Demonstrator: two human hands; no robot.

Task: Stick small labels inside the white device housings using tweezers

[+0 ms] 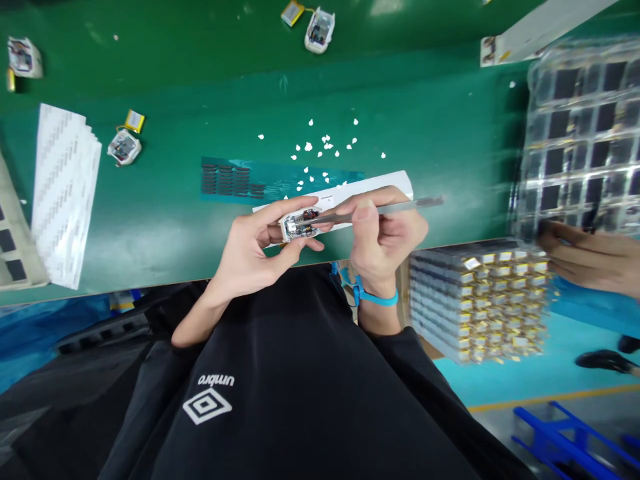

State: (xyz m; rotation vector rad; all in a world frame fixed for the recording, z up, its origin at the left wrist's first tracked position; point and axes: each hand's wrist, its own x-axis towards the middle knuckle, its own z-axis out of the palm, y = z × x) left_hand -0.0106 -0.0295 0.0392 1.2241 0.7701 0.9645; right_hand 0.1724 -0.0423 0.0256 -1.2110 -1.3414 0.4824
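Between the thumb and fingers of my left hand (257, 250) sits a small white device housing (291, 230), its open side up and circuit parts showing inside. My right hand (383, 233) grips metal tweezers (345, 217), whose tips reach into the housing. Whether the tips pinch anything is too small to tell. A blue band circles my right wrist. Under both hands lies a white strip sheet (395, 183). Just beyond it is a teal film (233, 179) with rows of small dark strips. Small white round tabs (326, 143) are scattered past the film.
More open housings with yellow batteries lie at the far middle (320, 30), left (125, 147) and far left (24, 59). White label sheets (65, 193) rest at left. Clear trays (575, 140) and stacked battery trays (475, 307) stand at right, near another person's hand (590, 257).
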